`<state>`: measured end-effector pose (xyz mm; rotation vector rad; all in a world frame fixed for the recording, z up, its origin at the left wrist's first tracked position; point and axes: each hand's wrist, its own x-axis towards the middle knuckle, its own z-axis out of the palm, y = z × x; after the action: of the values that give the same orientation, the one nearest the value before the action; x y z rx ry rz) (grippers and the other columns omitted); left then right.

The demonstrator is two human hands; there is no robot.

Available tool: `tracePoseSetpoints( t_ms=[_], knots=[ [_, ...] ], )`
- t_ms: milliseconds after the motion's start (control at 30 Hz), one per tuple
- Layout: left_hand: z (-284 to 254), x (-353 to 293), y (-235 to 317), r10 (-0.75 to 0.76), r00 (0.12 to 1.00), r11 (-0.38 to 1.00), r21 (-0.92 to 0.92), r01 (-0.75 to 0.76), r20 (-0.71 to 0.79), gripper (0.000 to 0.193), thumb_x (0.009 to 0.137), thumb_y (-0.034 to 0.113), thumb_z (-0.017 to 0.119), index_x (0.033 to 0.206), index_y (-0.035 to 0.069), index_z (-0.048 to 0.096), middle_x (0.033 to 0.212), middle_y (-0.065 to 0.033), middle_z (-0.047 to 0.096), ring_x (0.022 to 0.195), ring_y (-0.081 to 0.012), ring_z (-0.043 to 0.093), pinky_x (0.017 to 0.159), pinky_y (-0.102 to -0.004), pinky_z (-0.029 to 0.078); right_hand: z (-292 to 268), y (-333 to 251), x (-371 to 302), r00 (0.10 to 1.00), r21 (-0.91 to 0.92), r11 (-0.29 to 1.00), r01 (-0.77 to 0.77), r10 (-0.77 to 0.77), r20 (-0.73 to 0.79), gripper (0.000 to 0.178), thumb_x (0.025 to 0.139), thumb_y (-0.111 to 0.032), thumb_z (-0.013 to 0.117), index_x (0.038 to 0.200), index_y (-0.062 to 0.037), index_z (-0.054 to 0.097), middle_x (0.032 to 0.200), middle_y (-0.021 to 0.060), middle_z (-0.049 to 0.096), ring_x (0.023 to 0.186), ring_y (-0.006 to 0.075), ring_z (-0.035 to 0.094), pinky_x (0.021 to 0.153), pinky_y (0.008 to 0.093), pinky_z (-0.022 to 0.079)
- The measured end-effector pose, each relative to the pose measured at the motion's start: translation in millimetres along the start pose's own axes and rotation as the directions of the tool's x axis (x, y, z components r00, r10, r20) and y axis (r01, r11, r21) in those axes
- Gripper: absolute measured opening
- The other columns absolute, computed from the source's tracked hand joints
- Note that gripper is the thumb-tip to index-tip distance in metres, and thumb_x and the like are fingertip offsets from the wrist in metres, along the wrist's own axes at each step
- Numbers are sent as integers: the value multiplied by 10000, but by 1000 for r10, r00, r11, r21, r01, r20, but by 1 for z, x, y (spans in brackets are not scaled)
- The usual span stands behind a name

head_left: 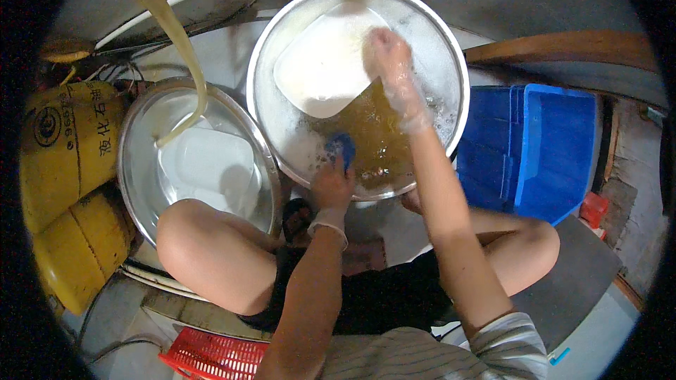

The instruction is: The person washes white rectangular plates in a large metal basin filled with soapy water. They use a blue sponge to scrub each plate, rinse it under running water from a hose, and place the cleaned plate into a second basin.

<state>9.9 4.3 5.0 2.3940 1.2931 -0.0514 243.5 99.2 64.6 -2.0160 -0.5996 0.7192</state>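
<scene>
In front of me a large round metal basin (252,84) holds brownish, sudsy water. A white rounded-corner plastic tub (324,56) lies tilted in it, partly under suds. My right hand (391,56), in a thin clear glove, is closed at the tub's right edge; its fingertips are hidden. At the basin's near side, my left hand (332,184), also gloved, has its fingers on a crumpled blue scrubber-like thing (340,149) at the water. The left fingers look closed around it, though suds and the hand cover part of the grip.
A second metal basin (128,169) at left holds another white tub (211,162), with a yellowish hose (184,49) hanging into it. Yellow gas cylinders (70,148) stand far left. Blue plastic crates (521,148) sit at right. A red basket (215,355) is below my left knee.
</scene>
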Motion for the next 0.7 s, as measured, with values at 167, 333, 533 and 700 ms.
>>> tracePoseSetpoints(
  t_ms=[167, 333, 533, 700],
  knots=[
    [-2, 0, 2, -64, 996, 997, 56, 60, 56, 376, 752, 329, 547, 1062, 116, 541, 865, -145, 564, 758, -308, 563, 653, -435, 457, -4, 1, 46, 967, -504, 855, 121, -216, -134, 204, 753, -124, 537, 920, -13, 574, 904, 187, 578, 868, 331, 555, 775, 386, 437],
    [7, -4, -5, 6, 999, 998, 67, -4, -34, 391, 755, 329, 548, 1083, 118, 523, 834, -146, 560, 730, -313, 564, 626, -433, 456, -9, 3, 63, 1000, -564, 825, 17, -26, -9, 216, 735, -144, 579, 921, -35, 574, 886, 177, 593, 858, 318, 568, 743, 368, 442],
    [4, -1, -6, 9, 1000, 999, 31, -9, -12, 424, 729, 308, 575, 1095, 102, 510, 793, -149, 552, 684, -314, 555, 588, -435, 447, -17, 4, 56, 996, -450, 889, -78, 86, -1, 224, 756, -122, 537, 946, -5, 560, 868, 174, 604, 836, 308, 583, 733, 362, 448],
    [9, -3, -9, 42, 997, 999, 14, -41, -71, 415, 713, 302, 583, 1070, 99, 528, 745, -140, 546, 644, -304, 548, 550, -436, 438, -26, -11, 43, 987, -384, 911, -153, 157, -21, 245, 751, -153, 548, 934, 10, 555, 854, 179, 605, 820, 308, 581, 718, 355, 446]
  ],
)
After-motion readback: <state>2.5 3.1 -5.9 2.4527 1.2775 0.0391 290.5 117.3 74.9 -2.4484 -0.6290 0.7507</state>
